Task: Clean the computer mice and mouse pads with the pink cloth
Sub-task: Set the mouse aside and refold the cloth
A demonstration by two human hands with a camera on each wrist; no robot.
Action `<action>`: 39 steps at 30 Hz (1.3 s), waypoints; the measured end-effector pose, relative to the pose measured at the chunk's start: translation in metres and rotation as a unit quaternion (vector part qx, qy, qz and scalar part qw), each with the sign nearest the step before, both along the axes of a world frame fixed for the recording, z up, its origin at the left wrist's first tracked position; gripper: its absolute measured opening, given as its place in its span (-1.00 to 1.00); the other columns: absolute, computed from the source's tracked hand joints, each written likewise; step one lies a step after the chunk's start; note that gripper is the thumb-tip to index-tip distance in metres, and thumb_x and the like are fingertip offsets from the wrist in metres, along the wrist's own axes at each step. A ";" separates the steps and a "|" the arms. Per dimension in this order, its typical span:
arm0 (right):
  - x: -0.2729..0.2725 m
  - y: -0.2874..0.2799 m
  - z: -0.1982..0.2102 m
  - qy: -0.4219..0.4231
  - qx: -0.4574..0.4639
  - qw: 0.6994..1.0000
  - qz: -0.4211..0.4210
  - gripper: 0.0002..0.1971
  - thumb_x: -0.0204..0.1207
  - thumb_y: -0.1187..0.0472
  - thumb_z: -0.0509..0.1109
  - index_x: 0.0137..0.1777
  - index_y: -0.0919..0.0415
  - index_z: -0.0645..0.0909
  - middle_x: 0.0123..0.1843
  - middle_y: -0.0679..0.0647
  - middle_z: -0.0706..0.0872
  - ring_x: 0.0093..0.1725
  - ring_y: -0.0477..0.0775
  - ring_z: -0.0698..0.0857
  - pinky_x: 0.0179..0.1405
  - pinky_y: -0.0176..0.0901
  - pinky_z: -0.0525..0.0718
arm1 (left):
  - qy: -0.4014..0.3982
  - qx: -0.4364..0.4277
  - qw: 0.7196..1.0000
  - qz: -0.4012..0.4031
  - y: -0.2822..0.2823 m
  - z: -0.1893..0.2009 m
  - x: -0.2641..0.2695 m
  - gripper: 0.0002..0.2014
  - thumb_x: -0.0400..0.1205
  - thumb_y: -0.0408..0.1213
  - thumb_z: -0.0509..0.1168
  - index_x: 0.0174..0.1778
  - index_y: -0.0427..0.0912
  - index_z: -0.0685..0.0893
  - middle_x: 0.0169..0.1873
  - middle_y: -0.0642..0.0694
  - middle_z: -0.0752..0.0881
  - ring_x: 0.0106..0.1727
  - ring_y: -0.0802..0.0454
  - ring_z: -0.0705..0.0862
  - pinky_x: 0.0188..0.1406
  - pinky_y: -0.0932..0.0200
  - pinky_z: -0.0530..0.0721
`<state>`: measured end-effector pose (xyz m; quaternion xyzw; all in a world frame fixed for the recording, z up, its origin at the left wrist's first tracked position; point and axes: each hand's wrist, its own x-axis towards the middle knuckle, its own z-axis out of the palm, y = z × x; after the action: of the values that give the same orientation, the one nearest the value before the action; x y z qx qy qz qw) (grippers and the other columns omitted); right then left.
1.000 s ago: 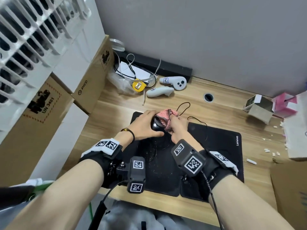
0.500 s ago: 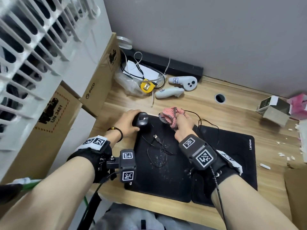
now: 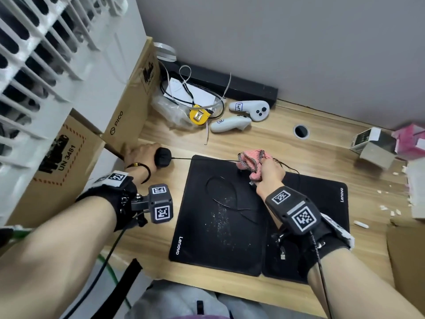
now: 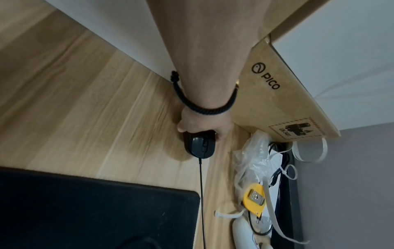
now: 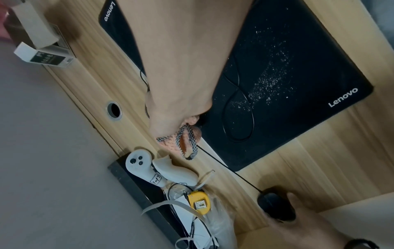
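My left hand (image 3: 143, 154) grips a black wired mouse (image 3: 162, 157) (image 4: 199, 145) (image 5: 275, 206) on the bare desk, left of the pads and beside the cardboard box. Its cable (image 3: 207, 159) runs taut to the right. My right hand (image 3: 270, 174) holds the bunched pink cloth (image 3: 251, 163) (image 5: 187, 141) at the far edge of the pads. Two black Lenovo mouse pads lie side by side: the left pad (image 3: 220, 226) (image 5: 287, 84) carries white crumbs and a loop of cable, the right pad (image 3: 322, 203) lies partly under my right arm.
Cardboard boxes (image 3: 128, 111) stand along the left. At the back lie two white controllers (image 3: 250, 109), a yellow tape measure (image 3: 199, 114), a plastic bag and cables. A desk grommet hole (image 3: 300, 131), small cartons (image 3: 372, 146) and white scraps (image 3: 388, 208) sit at right.
My left hand has carried the mouse leftward off the pad onto the bare desk, pulling its cable taut. My right hand stays at the pads' far edge with the cloth.
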<state>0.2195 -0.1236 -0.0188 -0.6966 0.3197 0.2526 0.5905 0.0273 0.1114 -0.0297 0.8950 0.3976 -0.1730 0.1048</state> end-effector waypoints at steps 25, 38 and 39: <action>-0.037 -0.033 0.027 0.099 0.255 0.948 0.165 -0.63 0.70 0.42 0.15 0.49 0.41 0.45 0.39 0.40 0.62 -0.03 0.20 0.72 -0.46 -0.05 0.75 | -0.207 -0.244 0.944 -0.076 -0.135 0.038 0.050 -0.77 0.74 -0.19 0.19 -0.14 -0.22 0.63 -0.27 -0.11 0.72 -0.11 -0.14 0.64 -0.24 0.16 0.35; -0.030 -0.058 0.034 0.029 0.185 0.982 0.016 -0.68 0.61 0.52 0.24 0.34 0.44 0.56 0.12 0.35 0.71 -0.06 0.24 0.73 -0.43 0.01 0.68 | -0.297 -0.177 0.935 0.081 -0.089 0.020 0.006 -0.90 0.59 -0.22 0.40 -0.21 -0.04 0.81 -0.36 0.00 0.75 -0.20 0.05 0.69 -0.09 0.17 0.61; -0.031 -0.060 0.034 0.021 0.180 0.983 0.007 -0.66 0.59 0.52 0.26 0.35 0.46 0.58 0.17 0.37 0.71 0.03 0.29 0.74 -0.49 -0.07 0.70 | -0.299 -0.158 0.937 0.087 -0.087 0.020 0.004 -0.90 0.59 -0.21 0.40 -0.17 -0.08 0.82 -0.32 -0.01 0.78 -0.16 0.03 0.70 -0.07 0.18 0.61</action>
<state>0.1887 -0.1839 0.0153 -0.5758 0.2765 0.3246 0.6976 0.0315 0.0243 -0.0095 0.8390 0.3922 0.0515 0.3735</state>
